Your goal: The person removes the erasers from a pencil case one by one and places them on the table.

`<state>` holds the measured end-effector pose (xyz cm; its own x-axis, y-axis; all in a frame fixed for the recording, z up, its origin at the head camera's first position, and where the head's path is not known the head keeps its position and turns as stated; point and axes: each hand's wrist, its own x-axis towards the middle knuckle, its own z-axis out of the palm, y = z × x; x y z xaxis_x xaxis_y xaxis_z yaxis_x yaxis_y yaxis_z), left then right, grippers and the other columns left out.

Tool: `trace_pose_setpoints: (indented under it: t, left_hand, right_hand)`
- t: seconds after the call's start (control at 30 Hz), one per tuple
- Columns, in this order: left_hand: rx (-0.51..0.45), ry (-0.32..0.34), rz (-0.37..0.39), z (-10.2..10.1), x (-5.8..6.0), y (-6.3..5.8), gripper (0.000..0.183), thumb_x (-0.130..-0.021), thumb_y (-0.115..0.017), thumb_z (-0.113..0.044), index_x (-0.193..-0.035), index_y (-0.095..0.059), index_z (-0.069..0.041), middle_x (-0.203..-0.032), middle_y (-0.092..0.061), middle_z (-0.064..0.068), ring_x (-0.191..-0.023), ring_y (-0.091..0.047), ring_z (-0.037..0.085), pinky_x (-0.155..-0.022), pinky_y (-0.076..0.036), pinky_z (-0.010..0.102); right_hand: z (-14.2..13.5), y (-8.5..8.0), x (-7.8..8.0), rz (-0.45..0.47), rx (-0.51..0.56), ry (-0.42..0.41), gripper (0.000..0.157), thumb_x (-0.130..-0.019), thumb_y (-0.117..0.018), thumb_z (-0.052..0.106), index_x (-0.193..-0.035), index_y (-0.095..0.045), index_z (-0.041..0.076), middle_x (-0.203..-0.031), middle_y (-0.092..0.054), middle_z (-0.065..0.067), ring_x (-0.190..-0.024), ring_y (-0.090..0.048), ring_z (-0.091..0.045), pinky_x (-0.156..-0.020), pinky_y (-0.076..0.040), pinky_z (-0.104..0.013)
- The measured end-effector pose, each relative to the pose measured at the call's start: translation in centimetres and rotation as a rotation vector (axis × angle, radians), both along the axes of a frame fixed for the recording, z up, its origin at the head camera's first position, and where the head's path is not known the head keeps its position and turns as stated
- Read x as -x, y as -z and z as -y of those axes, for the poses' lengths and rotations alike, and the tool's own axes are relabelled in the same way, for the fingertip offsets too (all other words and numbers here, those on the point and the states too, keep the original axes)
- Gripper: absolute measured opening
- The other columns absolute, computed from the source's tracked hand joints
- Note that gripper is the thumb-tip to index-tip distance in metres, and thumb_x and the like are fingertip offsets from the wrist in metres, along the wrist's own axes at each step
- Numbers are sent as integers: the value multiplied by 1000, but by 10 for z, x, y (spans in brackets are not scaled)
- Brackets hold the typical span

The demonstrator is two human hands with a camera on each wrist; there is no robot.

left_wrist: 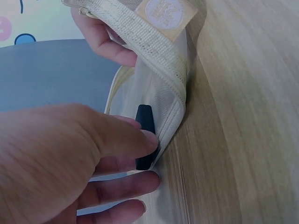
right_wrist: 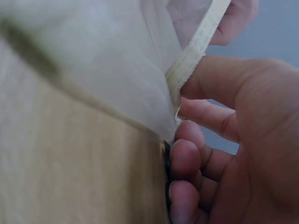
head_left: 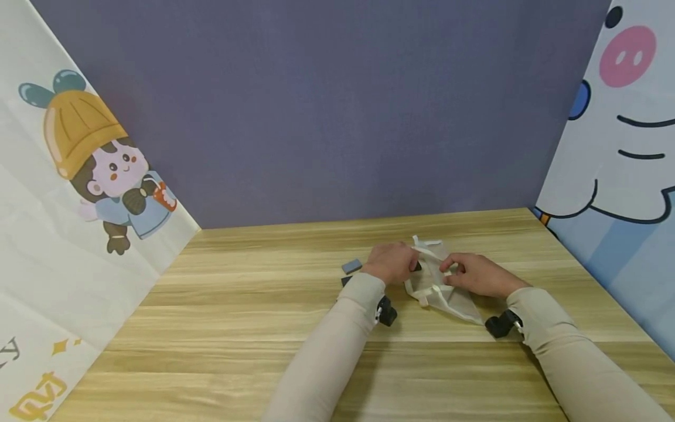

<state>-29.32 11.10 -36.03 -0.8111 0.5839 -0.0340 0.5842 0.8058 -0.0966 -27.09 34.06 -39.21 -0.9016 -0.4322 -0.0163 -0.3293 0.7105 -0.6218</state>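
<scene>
A pale see-through zip pouch [head_left: 460, 303] with cream edging lies on the table between both hands, its mouth spread apart. My left hand [head_left: 391, 262] pinches a small flat black bar [left_wrist: 145, 116] between thumb and fingers, at the pouch's open mouth. In the left wrist view the bar overlaps the zipper band [left_wrist: 152, 44], which carries a tan label [left_wrist: 166, 16]. On the other side, my right hand [head_left: 482, 275] holds the pouch by its edge, thumb and fingers around the cream trim [right_wrist: 191, 63].
A small grey block [head_left: 351, 266] lies on the wooden table [head_left: 237, 322] just left of my left hand. Beside it is a dark block [head_left: 345, 281], partly hidden by the wrist. A grey-purple panel [head_left: 327, 117] stands behind the table, with printed sheets at both sides.
</scene>
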Motion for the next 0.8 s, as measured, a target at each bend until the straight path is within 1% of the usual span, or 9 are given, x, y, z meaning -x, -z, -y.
trace_pose_setpoints:
  t: [0.03,0.07,0.13,0.17,0.23,0.3,0.53,0.63,0.8]
  left_hand:
    - [1,-3,2,0,0,1,29,-103,-55,-24,-75,-47,-23,-71,-40,-8,-63,-36,7,-53,-31,26]
    - [4,-8,6,0,0,1,23,-103,-57,-25,-80,-53,-25,-76,-47,-9,-66,-42,6,-55,-35,26]
    - [5,-20,10,0,0,3,6,-101,-59,-28,-96,-63,-30,-90,-58,-12,-75,-51,4,-59,-41,26]
    - [5,-23,12,0,0,3,9,-100,-61,-29,-107,-66,-32,-98,-62,-13,-81,-55,4,-61,-44,26]
    - [8,-36,17,0,0,4,26,-99,-62,-30,-125,-65,-37,-112,-65,-13,-92,-59,5,-64,-46,27]
    - [16,-44,18,-1,0,4,38,-99,-62,-31,-136,-60,-40,-122,-65,-12,-100,-61,7,-63,-47,28]
    - [32,-62,38,-1,-1,5,43,-100,-60,-32,-141,-55,-47,-130,-63,-11,-105,-61,8,-57,-46,27]
    - [29,-75,53,0,-2,4,44,-100,-60,-34,-141,-54,-48,-133,-62,-11,-109,-60,9,-59,-46,28]
    - [19,-80,72,0,-3,0,40,-100,-59,-33,-137,-59,-46,-128,-64,-12,-107,-60,8,-63,-46,29]
  right_hand:
    - [0,0,0,0,0,0,25,-97,-68,25,-117,-65,11,-80,-55,-3,-66,-48,-20,-61,-39,-35]
    - [0,0,0,0,-2,1,24,-97,-68,25,-117,-65,11,-80,-55,-3,-66,-47,-20,-61,-39,-35]
    - [1,1,0,2,-5,3,24,-97,-67,25,-117,-65,11,-80,-55,-4,-66,-47,-20,-61,-39,-35]
    - [1,1,0,3,-7,3,24,-97,-67,25,-116,-65,11,-80,-55,-4,-66,-47,-20,-61,-39,-35]
    - [1,1,0,4,-11,4,24,-97,-67,25,-116,-65,12,-80,-55,-4,-66,-47,-20,-62,-39,-35]
    - [1,1,0,5,-15,3,24,-97,-67,26,-117,-65,12,-80,-55,-4,-66,-47,-19,-62,-39,-35]
    - [3,1,-1,7,-16,-1,25,-98,-67,27,-117,-65,11,-80,-55,-4,-66,-47,-20,-61,-38,-35]
    - [3,0,-1,9,-18,-8,26,-98,-66,28,-118,-65,11,-81,-55,-3,-66,-46,-19,-61,-38,-35]
    - [1,0,1,0,-20,-5,26,-98,-67,26,-119,-65,12,-80,-54,-4,-66,-45,-19,-62,-37,-35]
